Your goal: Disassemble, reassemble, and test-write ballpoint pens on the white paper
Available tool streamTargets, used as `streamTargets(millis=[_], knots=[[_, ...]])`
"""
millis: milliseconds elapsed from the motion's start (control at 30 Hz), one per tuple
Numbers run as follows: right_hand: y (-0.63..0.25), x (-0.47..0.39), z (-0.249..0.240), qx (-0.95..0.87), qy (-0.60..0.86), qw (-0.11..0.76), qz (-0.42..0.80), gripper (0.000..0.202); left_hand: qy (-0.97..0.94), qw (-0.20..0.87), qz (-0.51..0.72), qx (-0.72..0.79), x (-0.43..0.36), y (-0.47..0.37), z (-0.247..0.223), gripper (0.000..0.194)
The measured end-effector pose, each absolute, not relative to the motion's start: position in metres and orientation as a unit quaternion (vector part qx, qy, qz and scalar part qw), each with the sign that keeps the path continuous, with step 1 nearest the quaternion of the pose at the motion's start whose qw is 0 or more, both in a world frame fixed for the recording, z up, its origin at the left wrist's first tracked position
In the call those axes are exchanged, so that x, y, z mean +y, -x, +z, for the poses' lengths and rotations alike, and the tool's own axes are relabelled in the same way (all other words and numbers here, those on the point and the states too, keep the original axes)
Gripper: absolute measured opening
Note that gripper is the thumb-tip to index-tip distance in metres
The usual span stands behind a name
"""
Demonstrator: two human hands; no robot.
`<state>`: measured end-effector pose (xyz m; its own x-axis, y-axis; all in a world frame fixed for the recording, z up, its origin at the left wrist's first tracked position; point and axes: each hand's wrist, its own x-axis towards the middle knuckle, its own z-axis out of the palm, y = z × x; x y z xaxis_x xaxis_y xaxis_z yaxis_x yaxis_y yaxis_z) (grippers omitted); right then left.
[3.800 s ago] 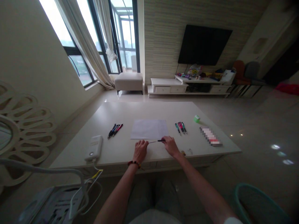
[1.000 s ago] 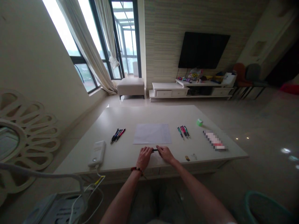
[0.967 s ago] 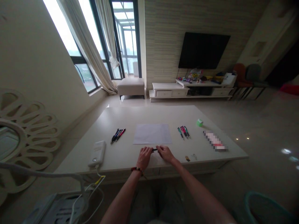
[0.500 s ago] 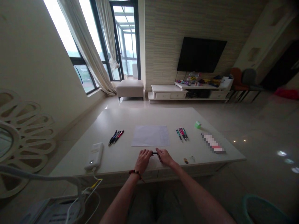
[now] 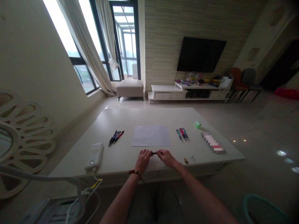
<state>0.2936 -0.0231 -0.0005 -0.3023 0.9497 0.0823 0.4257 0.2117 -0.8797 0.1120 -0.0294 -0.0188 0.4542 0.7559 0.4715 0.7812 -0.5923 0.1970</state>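
Note:
My left hand (image 5: 143,159), with a beaded bracelet at its wrist, is closed around one end of a short stretch of dark pen (image 5: 154,153). The fingers of my right hand (image 5: 166,157) pinch the pen's other end, so most of it is hidden. Both hands are above the near edge of the white table (image 5: 112,165), just in front of a sheet of white paper (image 5: 151,136). Several dark, blue and red pens (image 5: 115,137) lie side by side left of the paper. To its right lies another row of green, pink and dark pens (image 5: 182,134).
A white power bank (image 5: 95,154) with a cable is at the table's left. On the right are a small green-and-white object (image 5: 198,124), a blurred-out long pack (image 5: 213,143) and small bits (image 5: 186,160). A green basket (image 5: 261,205) stands on the floor.
My right hand has turned and shifted slightly at the pen's end, its fingers straighter now. My left hand has stayed in place. The things on the table have not moved.

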Motion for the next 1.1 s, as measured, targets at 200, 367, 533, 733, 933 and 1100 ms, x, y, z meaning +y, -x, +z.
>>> streamTargets(millis=[200, 367, 533, 733, 933, 1100], knots=[[-0.291, -0.018, 0.004, -0.663, 0.494, 0.273, 0.491, 0.052, 0.845, 0.03, -0.274, -0.458, -0.029, -0.111, -0.019, 0.012], [-0.296, -0.019, 0.008, -0.763, 0.478, 0.297, 0.319, 0.039, 0.848, 0.027, -0.271, -0.455, -0.031, -0.112, -0.017, 0.012], [-0.293, -0.021, 0.0, -0.724, 0.51, 0.272, 0.376, 0.051, 0.852, 0.029, -0.268, -0.45, -0.032, -0.113, -0.017, 0.012], [-0.3, -0.021, -0.003, -0.753, 0.477, 0.302, 0.338, 0.039, 0.855, 0.021, -0.264, -0.447, -0.032, -0.112, -0.017, 0.013], [-0.295, -0.018, -0.004, -0.677, 0.509, 0.238, 0.476, 0.057, 0.852, 0.017, -0.267, -0.449, -0.033, -0.112, -0.015, 0.015], [-0.29, -0.028, 0.023, -0.829, 0.494, 0.21, 0.161, 0.032, 0.867, -0.004, -0.26, -0.426, -0.034, -0.112, -0.013, 0.014]])
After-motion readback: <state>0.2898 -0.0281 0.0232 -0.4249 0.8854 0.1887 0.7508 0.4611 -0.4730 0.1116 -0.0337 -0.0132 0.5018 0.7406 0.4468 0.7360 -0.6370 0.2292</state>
